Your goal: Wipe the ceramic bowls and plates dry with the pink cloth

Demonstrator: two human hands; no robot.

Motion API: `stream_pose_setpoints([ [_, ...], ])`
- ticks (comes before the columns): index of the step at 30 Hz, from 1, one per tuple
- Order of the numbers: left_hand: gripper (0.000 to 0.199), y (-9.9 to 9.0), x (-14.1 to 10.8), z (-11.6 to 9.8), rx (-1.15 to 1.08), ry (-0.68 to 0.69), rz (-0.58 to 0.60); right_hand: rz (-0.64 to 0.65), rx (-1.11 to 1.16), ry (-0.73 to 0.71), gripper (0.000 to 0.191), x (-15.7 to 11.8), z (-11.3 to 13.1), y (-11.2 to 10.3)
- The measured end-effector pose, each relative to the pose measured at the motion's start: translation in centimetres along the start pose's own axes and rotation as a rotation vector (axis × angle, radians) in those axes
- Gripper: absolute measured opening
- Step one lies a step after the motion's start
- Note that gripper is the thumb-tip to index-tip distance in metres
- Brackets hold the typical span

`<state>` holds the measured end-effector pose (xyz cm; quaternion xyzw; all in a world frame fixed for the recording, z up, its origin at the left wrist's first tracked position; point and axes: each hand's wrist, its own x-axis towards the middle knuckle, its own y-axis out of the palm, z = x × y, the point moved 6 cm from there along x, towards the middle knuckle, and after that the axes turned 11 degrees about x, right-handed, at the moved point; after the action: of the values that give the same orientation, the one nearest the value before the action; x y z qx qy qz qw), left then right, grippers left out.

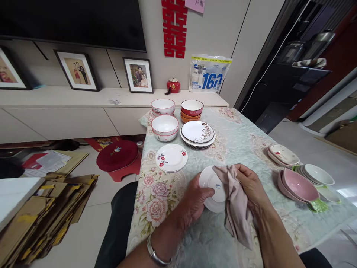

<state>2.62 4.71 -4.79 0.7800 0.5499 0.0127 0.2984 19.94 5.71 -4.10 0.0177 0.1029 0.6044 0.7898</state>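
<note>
A small white plate with blue lettering on the face toward me is in my left hand, thumb across it and fingers around its left edge. My right hand pinches a pinkish-beige cloth, whose upper corner lies over the plate's right rim while the rest hangs down. Just beyond my hands sits a white plate with red flowers. Farther back are a stack of larger plates with a brown floral pattern and a white bowl with a red rim.
On the tablecloth's right side are pink bowls, stacked white bowls and square dishes. Red and orange bowls stand at the back. A red stool and flattened cardboard are on the floor at left.
</note>
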Motion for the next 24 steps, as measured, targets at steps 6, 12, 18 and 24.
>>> stream_pose_setpoints([
  [6, 0.055, 0.5, -0.2, -0.1, 0.066, 0.058, 0.076, -0.164, -0.663, -0.534, 0.02, -0.6, 1.9, 0.3],
  [12, 0.05, 0.5, -0.1, 0.2, 0.103, 0.096, 0.103, 0.074, -0.807, -0.931, 0.016, -4.1, 3.6, 5.2],
  [18, 0.042, 0.5, -0.2, 0.0, 0.057, 0.076, 0.086, 0.496, -0.716, -0.898, 0.03, -5.6, 3.4, 8.0],
  [24, 0.047, 0.5, -0.1, -0.1, 0.061, 0.059, 0.076, 0.3, -0.657, -0.783, 0.021, -2.8, 2.8, 5.2],
])
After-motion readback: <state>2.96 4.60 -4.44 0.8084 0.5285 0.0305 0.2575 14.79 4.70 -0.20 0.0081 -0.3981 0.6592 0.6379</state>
